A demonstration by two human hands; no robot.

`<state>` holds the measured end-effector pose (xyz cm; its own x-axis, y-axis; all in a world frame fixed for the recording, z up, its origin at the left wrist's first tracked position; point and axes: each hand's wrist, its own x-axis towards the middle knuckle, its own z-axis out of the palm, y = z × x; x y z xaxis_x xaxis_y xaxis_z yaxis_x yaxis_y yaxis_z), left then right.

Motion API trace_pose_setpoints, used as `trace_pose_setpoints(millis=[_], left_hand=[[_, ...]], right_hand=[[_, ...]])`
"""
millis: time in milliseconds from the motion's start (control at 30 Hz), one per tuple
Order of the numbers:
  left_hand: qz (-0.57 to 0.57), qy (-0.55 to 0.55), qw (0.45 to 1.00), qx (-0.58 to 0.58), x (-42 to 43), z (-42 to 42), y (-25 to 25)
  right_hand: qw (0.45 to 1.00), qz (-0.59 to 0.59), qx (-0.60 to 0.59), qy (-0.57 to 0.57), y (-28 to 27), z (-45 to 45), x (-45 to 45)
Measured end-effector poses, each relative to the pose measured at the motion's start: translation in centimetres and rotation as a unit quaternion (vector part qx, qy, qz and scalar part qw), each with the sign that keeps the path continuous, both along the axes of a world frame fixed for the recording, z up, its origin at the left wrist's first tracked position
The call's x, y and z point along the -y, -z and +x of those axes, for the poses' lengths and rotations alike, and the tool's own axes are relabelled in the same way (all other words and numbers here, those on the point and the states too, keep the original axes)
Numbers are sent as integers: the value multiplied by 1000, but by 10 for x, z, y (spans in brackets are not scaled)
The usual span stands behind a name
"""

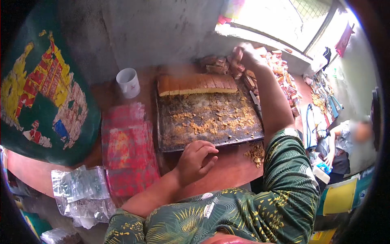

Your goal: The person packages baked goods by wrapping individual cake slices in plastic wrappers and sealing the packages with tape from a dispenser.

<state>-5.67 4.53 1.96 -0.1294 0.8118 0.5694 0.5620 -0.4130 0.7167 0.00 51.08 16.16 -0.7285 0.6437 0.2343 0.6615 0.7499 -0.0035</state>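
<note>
My left hand (pixel 198 159) rests at the front edge of a dark baking tray (pixel 211 140), its fingers loosely bent, the thumb apart and nothing in it. A row of sliced sponge cake (pixel 199 84) with a brown top lies along the tray's far side, and crumbs (pixel 203 122) cover the rest of the bottom. My right hand (pixel 248 55) reaches past the tray's far right corner, over a pile of wrapped cake slices (pixel 280 73). Motion blur smears its fingers, so any hold is unclear. A knife (pixel 255 101) lies along the tray's right edge.
Left of the tray are a white mug (pixel 128 83), a stack of red printed plastic bags (pixel 126 150) and clear bags (pixel 83 191). A large green container (pixel 48 97) stands at far left. Loose crumbs (pixel 256 154) lie in front. Another person (pixel 345 140) sits at right.
</note>
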Motion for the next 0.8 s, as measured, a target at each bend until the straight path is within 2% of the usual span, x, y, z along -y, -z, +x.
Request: trace_pose_setpoints(millis=[33, 67, 100, 200, 267, 333, 400, 467, 500, 600, 633, 800], left_hand=[[-3, 5, 1000, -4, -1, 0, 2], [-5, 10, 1000, -8, -3, 0, 3], [-7, 9, 1000, -10, -4, 0, 3], [-18, 2, 1000, -18, -1, -1, 1], [-25, -2, 1000, -19, 0, 0, 0], [-27, 4, 999, -28, -1, 1, 0], [-36, 13, 999, -33, -2, 0, 3], [-52, 26, 998, -32, -2, -1, 7], [-50, 22, 998, -32, -2, -1, 6], [-52, 16, 998, -37, -2, 0, 1], [-58, 17, 997, -43, -1, 1, 0], [-68, 19, 996, -56, -2, 1, 5]], right_hand=[[981, 145, -128, 29, 3, 7, 15], [934, 273, -212, 88, -20, 6, 53], [920, 306, -223, 101, -24, 6, 61], [986, 71, -130, -71, 0, -8, 50], [997, -63, -18, -50, 28, -24, 66], [995, -53, 7, -80, 62, -38, 61], [979, -203, -18, -19, 75, -41, 70], [979, -197, -43, 9, 81, -42, 90], [969, -239, -32, 52, 89, -46, 85], [983, -175, -49, 22, 105, -47, 81], [978, -199, -57, 23, 103, -45, 84], [994, -64, -58, 60, 111, -32, 94]])
